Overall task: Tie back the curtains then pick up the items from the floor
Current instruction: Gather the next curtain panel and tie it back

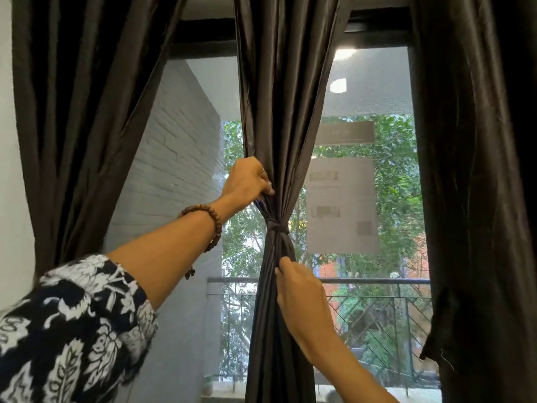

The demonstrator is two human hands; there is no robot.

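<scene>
A dark brown middle curtain (283,112) hangs in front of the window, gathered at its waist by a knotted tie (276,227). My left hand (247,181) grips the curtain's folds just above the knot. My right hand (302,295) pinches the gathered cloth just below it. A left curtain (81,117) and a right curtain (476,170) of the same cloth hang at the sides. The floor and anything on it are out of view.
Behind the curtains is a window with a mesh screen (369,82) and papers (341,205) stuck to it. Outside are a metal balcony railing (377,282), a grey brick wall (174,158) and trees. A white wall (8,170) is at far left.
</scene>
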